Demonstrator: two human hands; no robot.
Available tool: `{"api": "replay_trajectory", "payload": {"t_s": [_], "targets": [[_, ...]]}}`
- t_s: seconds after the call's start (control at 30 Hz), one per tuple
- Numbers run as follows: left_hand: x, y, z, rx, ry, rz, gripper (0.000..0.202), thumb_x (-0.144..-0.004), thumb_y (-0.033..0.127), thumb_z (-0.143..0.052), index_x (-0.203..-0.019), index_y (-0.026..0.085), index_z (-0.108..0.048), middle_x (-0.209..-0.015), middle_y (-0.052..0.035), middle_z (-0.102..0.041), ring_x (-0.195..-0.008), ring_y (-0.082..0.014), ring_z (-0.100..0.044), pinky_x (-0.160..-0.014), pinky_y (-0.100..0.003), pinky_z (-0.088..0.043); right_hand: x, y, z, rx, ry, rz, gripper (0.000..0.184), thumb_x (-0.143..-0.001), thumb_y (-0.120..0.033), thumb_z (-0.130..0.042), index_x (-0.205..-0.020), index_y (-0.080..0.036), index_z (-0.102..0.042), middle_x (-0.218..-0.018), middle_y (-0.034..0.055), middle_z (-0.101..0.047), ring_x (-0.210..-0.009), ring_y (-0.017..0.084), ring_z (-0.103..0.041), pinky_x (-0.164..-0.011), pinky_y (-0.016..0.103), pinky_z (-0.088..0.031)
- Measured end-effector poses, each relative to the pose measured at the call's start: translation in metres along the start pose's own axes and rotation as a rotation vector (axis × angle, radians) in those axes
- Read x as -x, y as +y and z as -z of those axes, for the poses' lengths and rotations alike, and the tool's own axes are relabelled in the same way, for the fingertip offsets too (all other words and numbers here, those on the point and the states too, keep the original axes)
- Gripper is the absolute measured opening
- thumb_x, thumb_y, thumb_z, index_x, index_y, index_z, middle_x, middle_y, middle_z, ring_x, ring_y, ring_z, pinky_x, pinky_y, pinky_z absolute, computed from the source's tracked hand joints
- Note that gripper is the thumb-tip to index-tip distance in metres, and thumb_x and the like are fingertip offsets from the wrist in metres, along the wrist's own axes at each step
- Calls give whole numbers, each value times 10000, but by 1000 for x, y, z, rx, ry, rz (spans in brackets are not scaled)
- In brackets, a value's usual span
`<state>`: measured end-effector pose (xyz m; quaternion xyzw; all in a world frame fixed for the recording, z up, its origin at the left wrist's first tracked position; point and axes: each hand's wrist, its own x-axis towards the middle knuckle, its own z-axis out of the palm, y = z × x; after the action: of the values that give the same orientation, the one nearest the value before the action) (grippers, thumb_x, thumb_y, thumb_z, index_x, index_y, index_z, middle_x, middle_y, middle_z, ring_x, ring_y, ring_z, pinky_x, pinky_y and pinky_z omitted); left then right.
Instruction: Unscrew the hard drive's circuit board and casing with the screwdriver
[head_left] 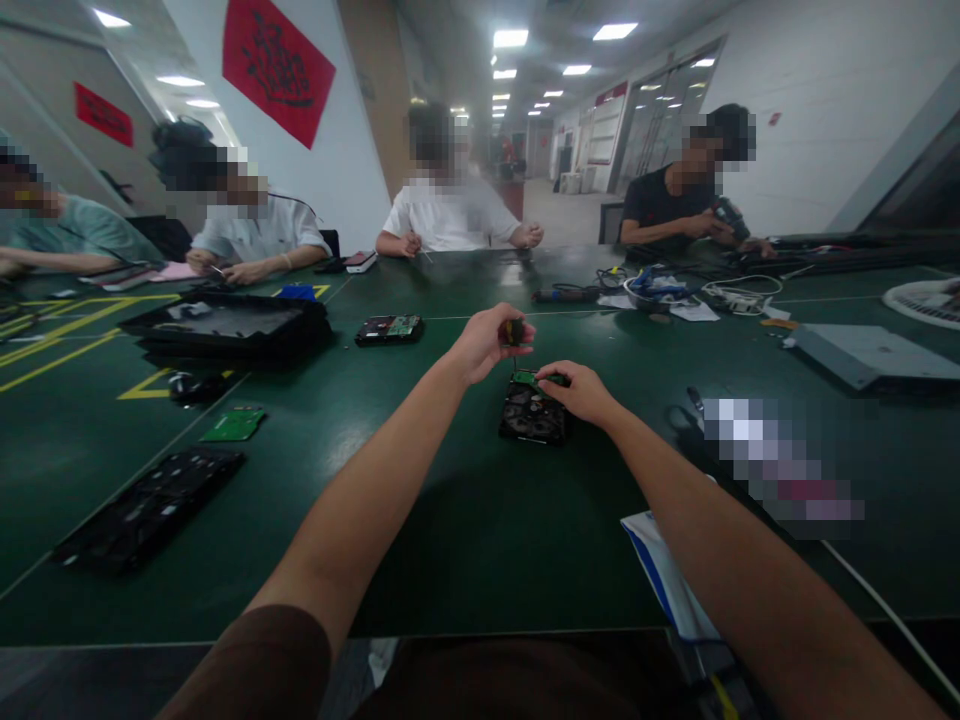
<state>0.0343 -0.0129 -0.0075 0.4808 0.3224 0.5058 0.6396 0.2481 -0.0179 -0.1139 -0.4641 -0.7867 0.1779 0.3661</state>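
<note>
A black hard drive (pixel 531 418) lies on the green table in front of me, a green circuit board (pixel 525 379) at its far end. Above that end, my left hand (pixel 484 343) is closed around a screwdriver with a dark and yellow handle (pixel 514 332). Its thin shaft points down to the board; whether the tip sits in a screw is too small to tell. My right hand (pixel 581 390) comes from the right, its closed fingers holding the drive at its far right edge, by the board. Part of that edge is hidden under the fingers.
Leftward lie another hard drive (pixel 154 505), a loose green board (pixel 234 424) and black trays (pixel 229 330). A further drive (pixel 388 330) is beyond. Cables (pixel 660 288), a grey metal box (pixel 877 355) and a blurred-out item (pixel 780 465) are rightward. Several people sit opposite.
</note>
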Motion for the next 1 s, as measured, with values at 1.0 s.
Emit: {"api": "replay_trajectory", "payload": {"t_s": [1.0], "targets": [[4, 4, -2, -153, 40, -48, 157, -822, 311, -609, -843, 156, -622, -824, -101, -700, -778, -196, -671, -680, -326, -584, 0, -2, 1, 14, -2, -9, 153, -878, -305, -698, -1014, -282, -765, -1120, 28, -756, -1029, 235, -680, -959, 411, -498]]}}
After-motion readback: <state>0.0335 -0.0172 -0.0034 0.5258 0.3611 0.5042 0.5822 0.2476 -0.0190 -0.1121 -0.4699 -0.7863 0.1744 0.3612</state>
